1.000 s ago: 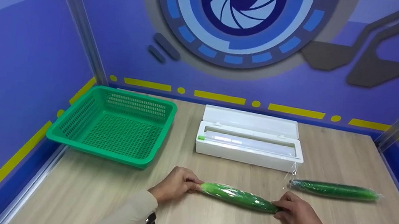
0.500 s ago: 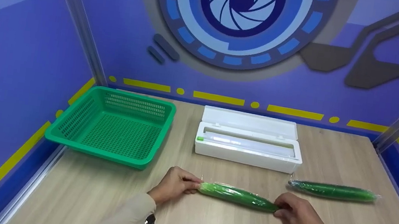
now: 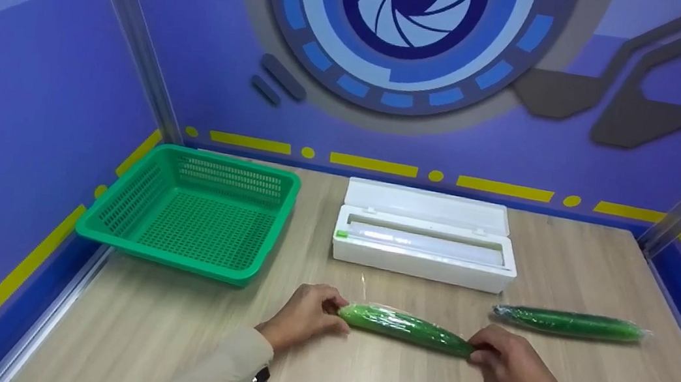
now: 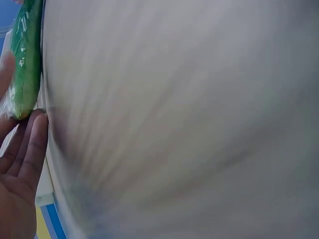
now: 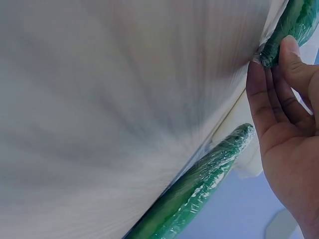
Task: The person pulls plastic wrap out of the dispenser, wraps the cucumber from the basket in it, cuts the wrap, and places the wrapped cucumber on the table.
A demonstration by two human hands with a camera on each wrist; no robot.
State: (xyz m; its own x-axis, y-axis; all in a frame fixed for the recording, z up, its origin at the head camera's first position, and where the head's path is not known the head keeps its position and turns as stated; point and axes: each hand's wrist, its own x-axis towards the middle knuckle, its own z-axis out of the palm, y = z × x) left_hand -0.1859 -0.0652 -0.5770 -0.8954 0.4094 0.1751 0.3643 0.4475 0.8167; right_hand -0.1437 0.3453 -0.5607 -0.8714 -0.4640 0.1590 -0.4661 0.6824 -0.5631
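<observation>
A cucumber wrapped in clear film [image 3: 404, 328] lies crosswise on the table between both hands. At its pale end is my left hand [image 3: 305, 318]; in the left wrist view its fingers [image 4: 31, 149] reach under the tip, fairly straight, and the thumb stands apart from them. My right hand [image 3: 515, 365] pinches the dark end, thumb on top and fingers beneath, as the right wrist view shows around the cucumber tip [image 5: 271, 52]. A thin wisp of film [image 3: 364, 284] sticks up near the left end.
A second wrapped cucumber [image 3: 570, 323] lies to the right, beyond the right hand. Behind stands a white cling film box [image 3: 422, 269], lid raised, film roll [image 3: 426, 243] inside. A green basket [image 3: 173, 259] stands at the left. Purple panels [image 3: 355, 130] enclose the table.
The left thumb has come away from the pinch and the left fingers have spread at the pale end. A film wisp now stands up there. The right hand keeps its hold.
</observation>
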